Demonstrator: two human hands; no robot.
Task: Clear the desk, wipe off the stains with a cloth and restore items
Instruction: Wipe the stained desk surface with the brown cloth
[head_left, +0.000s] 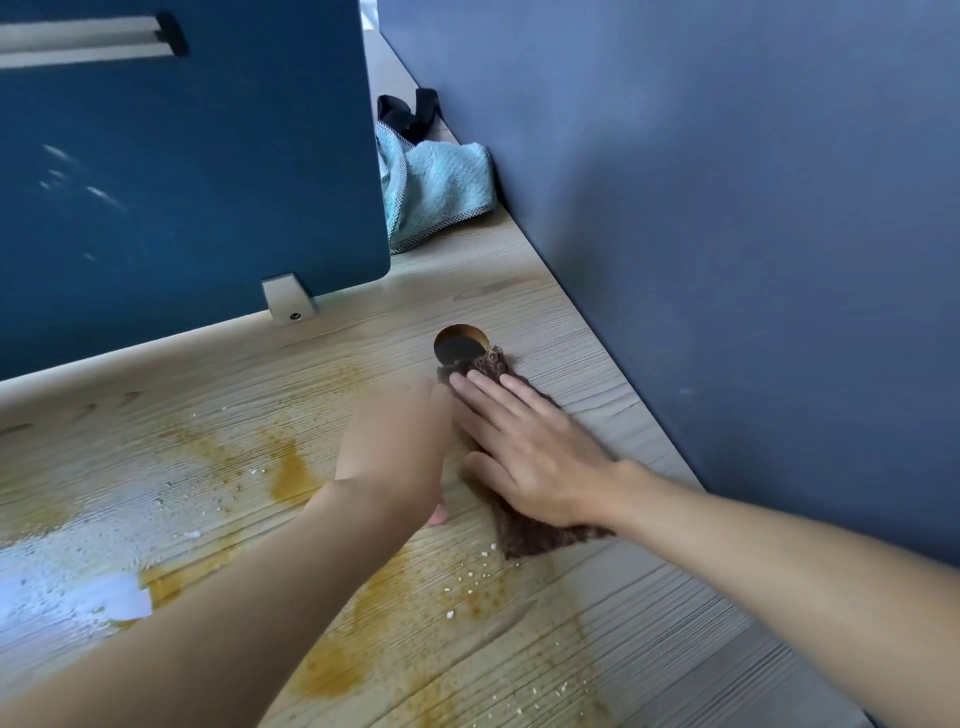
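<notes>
A brown cloth (540, 535) lies flat on the wooden desk (597, 395) near the right wall. My right hand (524, 447) presses on it with straight, spread fingers. My left hand (400, 447) sits just left of the cloth, its back toward the camera; its fingers are mostly hidden, and the thumb tip shows at the bottom. Yellow-brown stains (291, 473) and white crumbs (470, 577) spread over the desk to the left of and below the hands.
A round cable hole (460, 345) opens in the desk just beyond the cloth. A dark blue divider panel (182, 182) stands behind the desk on a grey bracket (288, 301). A light blue towel (441, 192) lies in the far corner against the blue-grey wall (727, 208).
</notes>
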